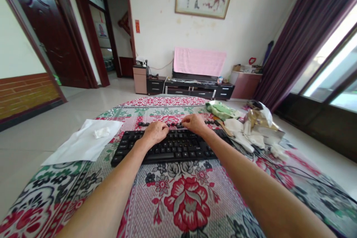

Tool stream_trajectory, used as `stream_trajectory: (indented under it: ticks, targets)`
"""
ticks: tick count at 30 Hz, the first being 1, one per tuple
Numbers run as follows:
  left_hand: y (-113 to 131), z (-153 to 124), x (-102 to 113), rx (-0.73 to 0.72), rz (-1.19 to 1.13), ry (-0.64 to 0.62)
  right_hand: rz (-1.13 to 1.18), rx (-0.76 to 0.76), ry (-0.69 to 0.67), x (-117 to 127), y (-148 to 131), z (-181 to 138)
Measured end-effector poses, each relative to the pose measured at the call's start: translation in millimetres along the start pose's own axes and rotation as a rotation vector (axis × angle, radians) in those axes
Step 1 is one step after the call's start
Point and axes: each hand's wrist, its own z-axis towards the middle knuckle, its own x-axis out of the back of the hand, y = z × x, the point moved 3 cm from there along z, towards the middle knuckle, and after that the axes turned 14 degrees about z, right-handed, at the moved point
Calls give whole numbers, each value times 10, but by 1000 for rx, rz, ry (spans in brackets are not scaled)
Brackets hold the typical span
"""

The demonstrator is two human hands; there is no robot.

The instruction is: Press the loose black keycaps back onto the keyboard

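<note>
The long black plastic keyboard [164, 147] lay across the middle of the surface [134, 215], which was covered by a patterned cloth with red and grey flowers. Just beyond its far edge ran a broken line of small, dark, blocky pieces [144, 124], reaching out past both hands. The left hand [156, 132] was above the keyboard's far part, its fingers curled toward that line; whether they gripped a piece could not be told. The right hand [194, 123] was bent over the same line a little to the right, thumb and fingertips drawn close together as in a pinch, though anything between them was too small to make out. The step in hand appeared to be fine handling of the little pieces, one spot at a time. From there, the next move seemed to call for a light fingertip pinch and careful aim, with the neighbouring pieces left undisturbed. To the left lay a flat white sheet [78, 143] with a crumpled white tissue [102, 132] on it; to the right, a pale green crumpled bag [223, 110] lay near the line's end.
</note>
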Motion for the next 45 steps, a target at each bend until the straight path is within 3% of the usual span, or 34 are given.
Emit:
stream_trajectory:
  ticks: [6, 23, 32, 38, 45]
  targets:
    - [3, -3, -2, 11, 4, 7, -33, 17, -121, -130, 90, 77]
    - [25, -9, 30, 15, 24, -23, 20, 37, -188, -160, 84, 148]
    - [14, -9, 16, 27, 33, -29, 212, 65, -119, 225, -239, -262]
    - [33, -14, 31, 18, 27, -20, 294, 75, -242, 171, -376, -592]
    - [35, -11, 24, 8, 43, -13, 266, 29, -318, 79, -343, -601]
